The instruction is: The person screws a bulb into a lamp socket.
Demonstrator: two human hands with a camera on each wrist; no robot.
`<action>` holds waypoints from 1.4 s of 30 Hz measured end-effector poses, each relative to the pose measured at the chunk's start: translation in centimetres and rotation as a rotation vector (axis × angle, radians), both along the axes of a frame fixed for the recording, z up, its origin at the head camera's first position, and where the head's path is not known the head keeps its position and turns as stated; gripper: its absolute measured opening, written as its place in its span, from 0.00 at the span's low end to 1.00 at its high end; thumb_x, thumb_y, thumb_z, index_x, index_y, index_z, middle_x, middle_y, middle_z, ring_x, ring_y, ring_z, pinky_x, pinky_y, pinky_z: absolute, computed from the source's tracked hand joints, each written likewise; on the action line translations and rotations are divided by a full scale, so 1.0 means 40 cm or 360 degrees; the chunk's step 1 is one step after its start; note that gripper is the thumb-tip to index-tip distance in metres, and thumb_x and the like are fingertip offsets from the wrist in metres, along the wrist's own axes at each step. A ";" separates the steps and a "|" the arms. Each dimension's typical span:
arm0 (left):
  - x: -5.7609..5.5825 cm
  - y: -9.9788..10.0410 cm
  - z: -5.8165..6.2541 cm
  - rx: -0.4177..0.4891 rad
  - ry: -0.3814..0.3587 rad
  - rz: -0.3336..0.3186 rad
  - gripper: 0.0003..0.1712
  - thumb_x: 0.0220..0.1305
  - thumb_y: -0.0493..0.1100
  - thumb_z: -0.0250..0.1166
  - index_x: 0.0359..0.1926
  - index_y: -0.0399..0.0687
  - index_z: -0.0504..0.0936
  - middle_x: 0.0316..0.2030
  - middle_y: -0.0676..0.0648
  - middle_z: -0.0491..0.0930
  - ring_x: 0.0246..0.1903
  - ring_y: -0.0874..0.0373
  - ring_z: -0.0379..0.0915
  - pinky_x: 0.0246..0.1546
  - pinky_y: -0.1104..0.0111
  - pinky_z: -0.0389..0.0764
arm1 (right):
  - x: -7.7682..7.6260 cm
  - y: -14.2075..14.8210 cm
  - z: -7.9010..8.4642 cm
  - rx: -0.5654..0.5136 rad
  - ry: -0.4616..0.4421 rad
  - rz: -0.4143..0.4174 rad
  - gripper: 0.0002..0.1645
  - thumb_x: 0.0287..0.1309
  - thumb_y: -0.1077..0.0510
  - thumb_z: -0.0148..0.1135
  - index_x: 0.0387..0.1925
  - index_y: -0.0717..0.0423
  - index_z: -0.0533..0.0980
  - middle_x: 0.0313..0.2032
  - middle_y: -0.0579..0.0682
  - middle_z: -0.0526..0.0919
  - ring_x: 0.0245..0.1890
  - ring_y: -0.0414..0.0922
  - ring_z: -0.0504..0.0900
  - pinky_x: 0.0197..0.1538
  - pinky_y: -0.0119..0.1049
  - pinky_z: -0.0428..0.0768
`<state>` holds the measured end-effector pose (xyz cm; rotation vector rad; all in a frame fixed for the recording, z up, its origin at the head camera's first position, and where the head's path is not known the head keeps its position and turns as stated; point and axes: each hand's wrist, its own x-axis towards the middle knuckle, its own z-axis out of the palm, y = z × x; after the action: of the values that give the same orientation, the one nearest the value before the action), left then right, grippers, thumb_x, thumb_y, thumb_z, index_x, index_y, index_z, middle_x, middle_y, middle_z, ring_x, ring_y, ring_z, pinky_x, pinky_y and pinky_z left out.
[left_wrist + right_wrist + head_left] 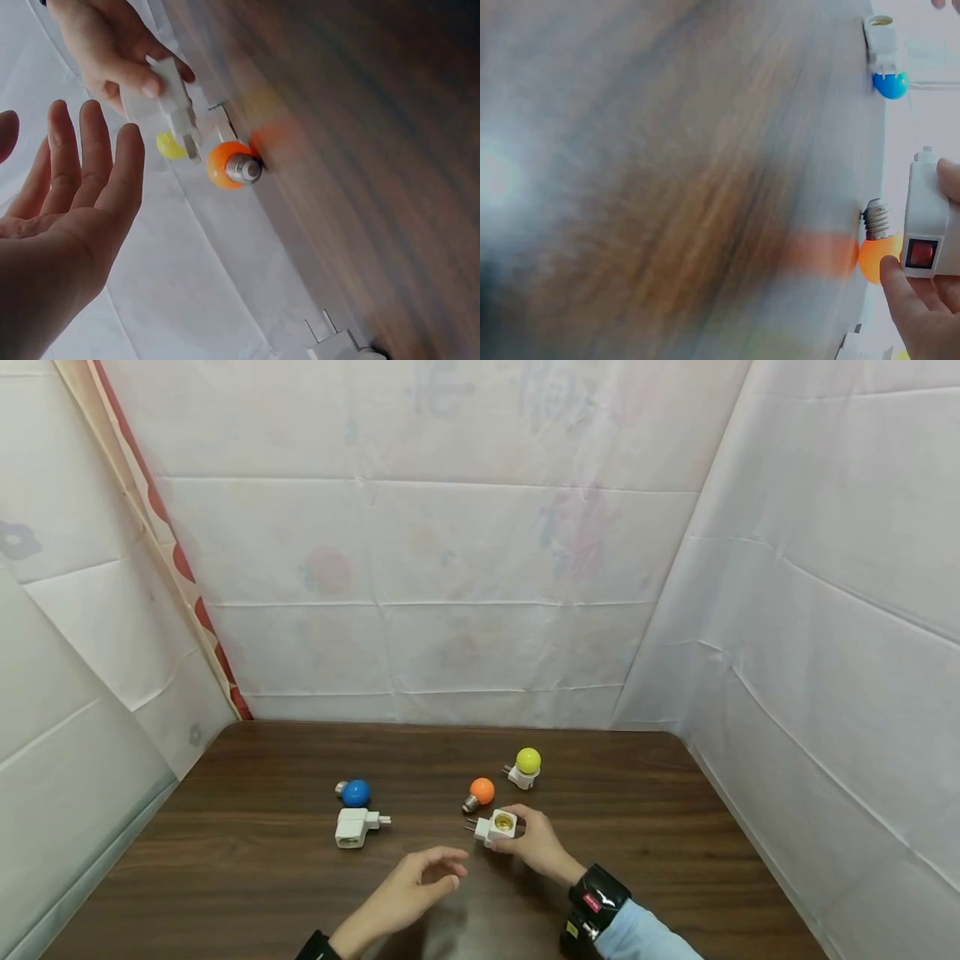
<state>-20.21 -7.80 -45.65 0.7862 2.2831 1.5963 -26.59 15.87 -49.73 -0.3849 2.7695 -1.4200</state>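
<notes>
My right hand [538,843] grips a white plug-in lamp socket [484,832] between thumb and fingers, its round brass-coloured opening facing up and its two prongs pointing left. A red rocker switch [921,253] shows on the socket's side in the right wrist view. Just behind the socket lies an orange bulb [482,790], its metal screw base [245,169] bare. My left hand [408,887] hovers over the table to the left, fingers loosely bent and holding nothing. In the left wrist view its fingers [93,146] spread apart from the socket.
Farther back, a yellow bulb [528,761] sits in another white socket [521,778]. On the left a blue bulb [356,793] lies behind a second loose white socket [351,829]. The brown wooden table [255,877] is bordered by white cloth [450,635] at the back and sides.
</notes>
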 end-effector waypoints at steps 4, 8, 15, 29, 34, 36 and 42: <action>-0.030 0.004 0.010 -0.0034 0.0102 0.0105 0.17 0.63 0.41 0.57 0.53 0.42 0.75 0.42 0.44 0.81 0.44 0.53 0.76 0.46 0.72 0.75 | 0.024 0.016 0.010 -0.0064 -0.0006 0.0011 0.31 0.39 0.54 0.74 0.49 0.57 0.75 0.45 0.51 0.80 0.43 0.43 0.76 0.45 0.36 0.75; -0.081 0.013 0.029 -0.0153 0.0265 0.0225 0.16 0.62 0.40 0.59 0.51 0.45 0.76 0.43 0.47 0.81 0.45 0.54 0.76 0.46 0.67 0.76 | 0.049 0.032 0.022 -0.0162 -0.0039 0.0044 0.31 0.39 0.57 0.74 0.49 0.58 0.74 0.44 0.54 0.79 0.41 0.42 0.77 0.40 0.30 0.77; -0.208 0.066 0.067 -0.0457 0.0482 0.0296 0.16 0.59 0.39 0.61 0.50 0.42 0.78 0.46 0.45 0.79 0.47 0.52 0.74 0.47 0.57 0.76 | 0.091 0.066 0.037 -0.0304 -0.0109 0.0052 0.32 0.41 0.57 0.73 0.50 0.63 0.73 0.42 0.57 0.79 0.38 0.40 0.78 0.36 0.26 0.78; -0.371 0.166 -0.001 -0.0993 0.0463 0.0297 0.18 0.55 0.39 0.63 0.46 0.36 0.79 0.43 0.41 0.80 0.40 0.50 0.75 0.42 0.59 0.77 | 0.145 0.102 0.030 -0.0371 -0.0155 0.0037 0.33 0.43 0.56 0.71 0.50 0.66 0.71 0.41 0.57 0.79 0.36 0.37 0.78 0.37 0.27 0.80; -0.380 0.189 -0.005 -0.1102 0.0409 0.0389 0.21 0.50 0.44 0.68 0.44 0.38 0.79 0.38 0.43 0.80 0.32 0.52 0.73 0.33 0.61 0.75 | 0.152 0.107 0.026 -0.0415 -0.0174 0.0017 0.32 0.43 0.59 0.71 0.50 0.67 0.71 0.42 0.58 0.79 0.36 0.37 0.78 0.37 0.26 0.79; -0.380 0.195 -0.005 -0.1138 0.0384 0.0425 0.23 0.47 0.46 0.70 0.44 0.39 0.79 0.36 0.44 0.80 0.30 0.53 0.71 0.30 0.62 0.74 | 0.154 0.107 0.022 -0.0431 -0.0191 0.0016 0.32 0.43 0.60 0.71 0.50 0.67 0.71 0.41 0.57 0.79 0.36 0.37 0.78 0.37 0.26 0.79; -0.371 0.200 -0.016 -0.1156 0.0362 0.0481 0.25 0.40 0.48 0.74 0.40 0.40 0.80 0.28 0.47 0.77 0.24 0.54 0.68 0.22 0.66 0.69 | 0.156 0.102 0.014 -0.0472 -0.0249 0.0036 0.31 0.44 0.61 0.70 0.51 0.67 0.70 0.41 0.55 0.79 0.35 0.37 0.78 0.36 0.26 0.79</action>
<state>-35.04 0.21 -46.30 0.4573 2.9531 0.6550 -20.34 19.95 -49.18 -0.2909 2.4308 -1.7765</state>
